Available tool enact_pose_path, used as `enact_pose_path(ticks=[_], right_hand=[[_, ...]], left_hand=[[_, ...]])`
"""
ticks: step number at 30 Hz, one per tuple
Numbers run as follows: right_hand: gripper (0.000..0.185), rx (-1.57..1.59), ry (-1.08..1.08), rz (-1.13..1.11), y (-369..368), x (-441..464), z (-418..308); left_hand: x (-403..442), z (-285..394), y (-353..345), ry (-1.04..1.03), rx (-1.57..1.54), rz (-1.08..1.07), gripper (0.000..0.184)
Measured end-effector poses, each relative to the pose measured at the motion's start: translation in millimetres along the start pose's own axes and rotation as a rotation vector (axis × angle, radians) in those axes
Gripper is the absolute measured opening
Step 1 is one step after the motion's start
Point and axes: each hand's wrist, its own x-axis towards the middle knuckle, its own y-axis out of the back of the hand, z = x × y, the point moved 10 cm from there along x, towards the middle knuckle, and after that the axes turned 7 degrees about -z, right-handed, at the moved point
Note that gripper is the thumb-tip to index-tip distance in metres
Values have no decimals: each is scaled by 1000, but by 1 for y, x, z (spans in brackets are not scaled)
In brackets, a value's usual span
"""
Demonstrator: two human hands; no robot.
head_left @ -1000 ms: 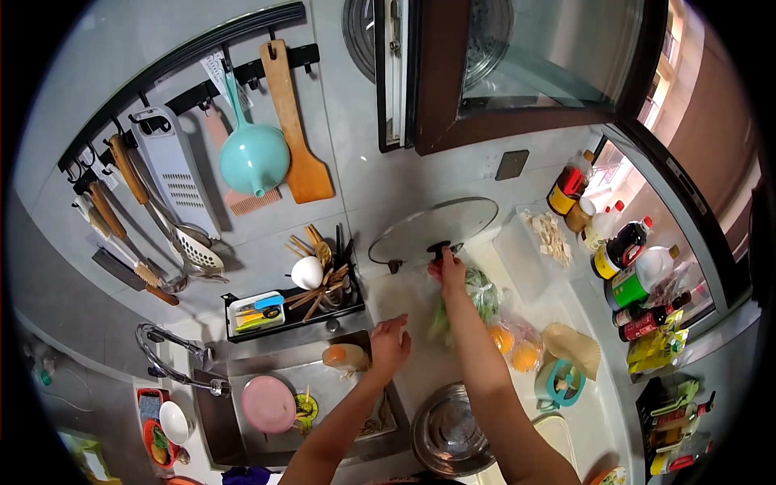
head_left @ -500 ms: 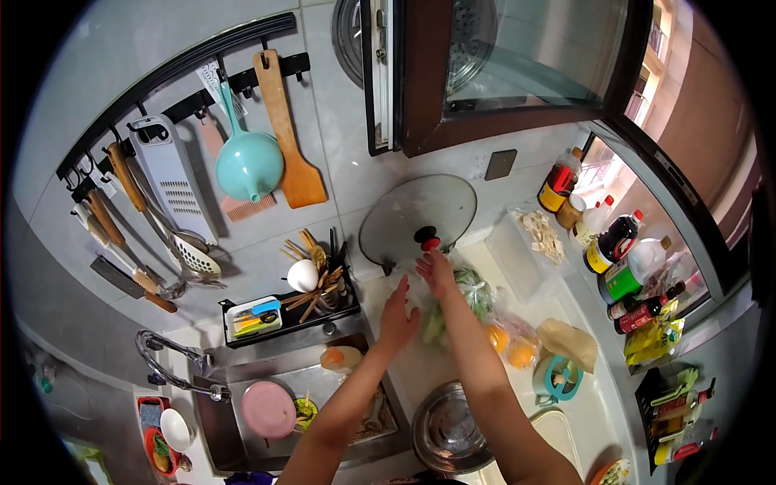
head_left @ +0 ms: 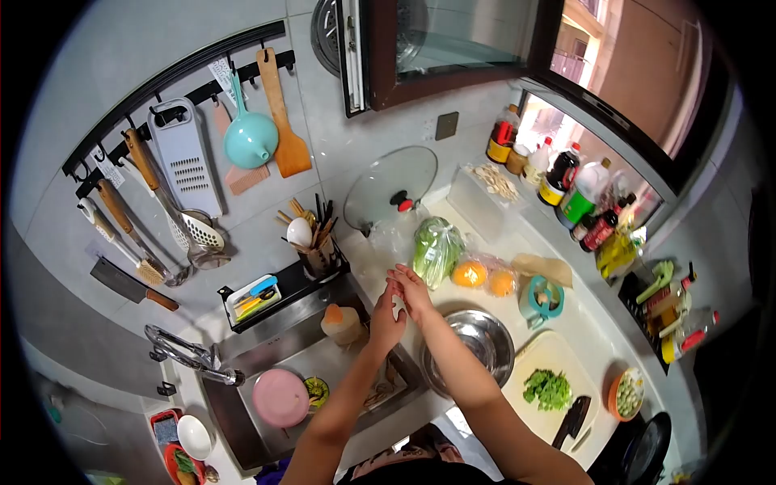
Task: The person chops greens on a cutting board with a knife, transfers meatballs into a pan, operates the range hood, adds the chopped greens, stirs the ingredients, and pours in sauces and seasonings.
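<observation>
My left hand [head_left: 389, 322] and my right hand [head_left: 414, 296] meet at the fingertips over the counter strip beside the sink. Their fingers are mostly stretched out, and I see no object in either. Just beyond them lies a leafy green vegetable in a clear plastic bag [head_left: 436, 252], with crumpled clear plastic [head_left: 392, 242] to its left. Behind these, a glass lid [head_left: 388, 182] with a black and red knob leans against the wall. A steel bowl [head_left: 477, 343] stands under my right forearm, its near left part covered by the arm.
Left is the sink [head_left: 267, 356] with a pink plate [head_left: 280, 398]. Right are bagged oranges [head_left: 469, 273], a turquoise container [head_left: 540, 301], and a cutting board [head_left: 525, 356] bearing chopped greens [head_left: 549, 390] and a black-handled knife [head_left: 572, 422]. Bottles [head_left: 558, 175] line the window ledge.
Both hands have drawn back from near the lid toward my body and come together at the fingertips. The view has shifted, bringing the chopped greens and knife into sight.
</observation>
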Motion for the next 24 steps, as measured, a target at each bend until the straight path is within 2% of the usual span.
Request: enact_pose_path(ticks=[6,9,12,13,16,17,21,24], right_hand=[[29,22,56,91,19,-86,13],[24,92,76,193,47,-146,25],[21,106,138,327,88,-207,29],[21,114,150,348,101,-227,28],[21,141,211,426,147,-296,30],[20,146,222,460,164,-320,30],[18,145,245,663,231,-438,23],[18,187,272,792,276,-531,17]], left_hand=[[-60,13,-24,-72,-52,-77,70],[-92,24,-48,-130,-26,-109,62],[-123,23,-94,-45,-195,-253,53],[-133,47,-100,-120,-237,-246,45],[-168,83,-146,-123,-292,-381,37],[-182,97,-163,-184,-312,-411,37],[-243,137,-247,-138,-284,-578,34],[-299,175,-321,-191,-289,-705,32]])
